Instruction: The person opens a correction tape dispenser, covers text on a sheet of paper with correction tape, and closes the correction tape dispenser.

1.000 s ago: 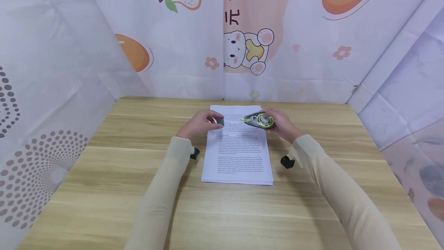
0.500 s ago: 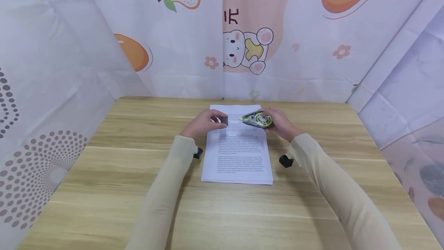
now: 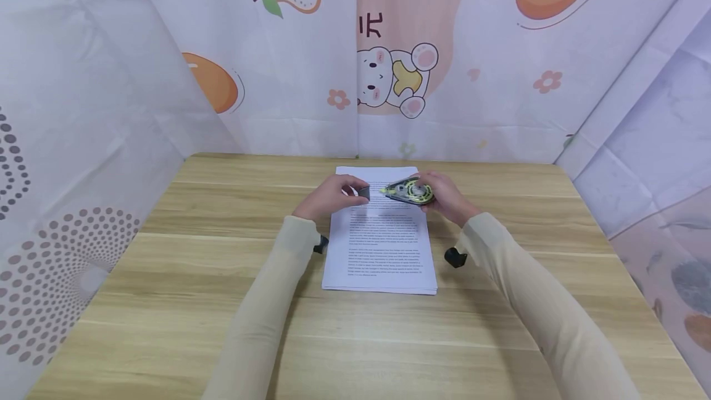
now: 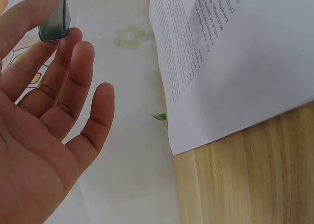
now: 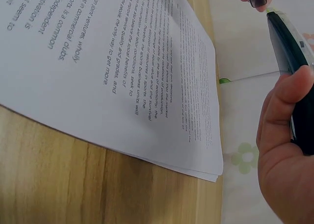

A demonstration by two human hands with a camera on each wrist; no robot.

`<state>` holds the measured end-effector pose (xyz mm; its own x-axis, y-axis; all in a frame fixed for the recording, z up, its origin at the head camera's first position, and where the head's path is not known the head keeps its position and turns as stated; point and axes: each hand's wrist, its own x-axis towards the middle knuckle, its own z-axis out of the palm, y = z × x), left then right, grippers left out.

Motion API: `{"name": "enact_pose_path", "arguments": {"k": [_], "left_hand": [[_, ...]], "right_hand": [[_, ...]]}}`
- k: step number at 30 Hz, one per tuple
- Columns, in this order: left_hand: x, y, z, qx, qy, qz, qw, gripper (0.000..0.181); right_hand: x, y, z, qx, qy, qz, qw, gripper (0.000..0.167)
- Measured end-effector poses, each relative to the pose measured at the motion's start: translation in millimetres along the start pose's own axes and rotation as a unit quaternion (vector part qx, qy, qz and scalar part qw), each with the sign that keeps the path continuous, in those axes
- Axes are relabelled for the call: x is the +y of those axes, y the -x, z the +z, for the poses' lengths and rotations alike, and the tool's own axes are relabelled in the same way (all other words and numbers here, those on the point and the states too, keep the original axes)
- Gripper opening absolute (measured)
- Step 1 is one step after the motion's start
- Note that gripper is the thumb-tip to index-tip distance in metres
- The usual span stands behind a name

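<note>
Over the upper part of a stack of printed paper [image 3: 389, 245], my left hand [image 3: 329, 195] pinches a small dark translucent cap [image 3: 363, 192] between thumb and fingertips. In the left wrist view the cap [image 4: 55, 22] shows its smoky, boxy shape, and the other fingers are spread loosely. My right hand [image 3: 450, 200] grips a teardrop-shaped correction tape [image 3: 410, 191] with black and yellow-green parts. Its yellow-green tip points left at the cap, with a narrow gap between them in the head view. The thumb [image 5: 297, 89] lies along the correction tape's side in the right wrist view.
The paper stack lies on a wood-grain table [image 3: 355, 344], near its back edge. A printed white curtain [image 3: 311, 110] hangs behind the table, with more fabric at both sides. Black wrist-camera parts [image 3: 455, 257] sit below the sleeves.
My left hand has moved right with the cap, and my right hand has shifted slightly left with the correction tape. The gap between cap and tip has narrowed.
</note>
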<state>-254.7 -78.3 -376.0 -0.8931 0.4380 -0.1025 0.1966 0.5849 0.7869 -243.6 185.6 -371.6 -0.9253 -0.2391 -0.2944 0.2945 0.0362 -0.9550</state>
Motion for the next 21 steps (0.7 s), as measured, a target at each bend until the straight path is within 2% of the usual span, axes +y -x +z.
{"name": "enact_pose_path", "arguments": {"k": [13,21], "left_hand": [[2.2,-4.1,1.7,-0.009,-0.005,0.012,0.9999,0.044],[1.9,-6.9,4.8,-0.009,-0.008,0.008,0.9999,0.042]], "right_hand": [[1,-5.6,10,-0.009,-0.004,-0.002,1.0,0.039],[0,-6.0,14,-0.011,0.006,0.003,0.9999,0.044]]}}
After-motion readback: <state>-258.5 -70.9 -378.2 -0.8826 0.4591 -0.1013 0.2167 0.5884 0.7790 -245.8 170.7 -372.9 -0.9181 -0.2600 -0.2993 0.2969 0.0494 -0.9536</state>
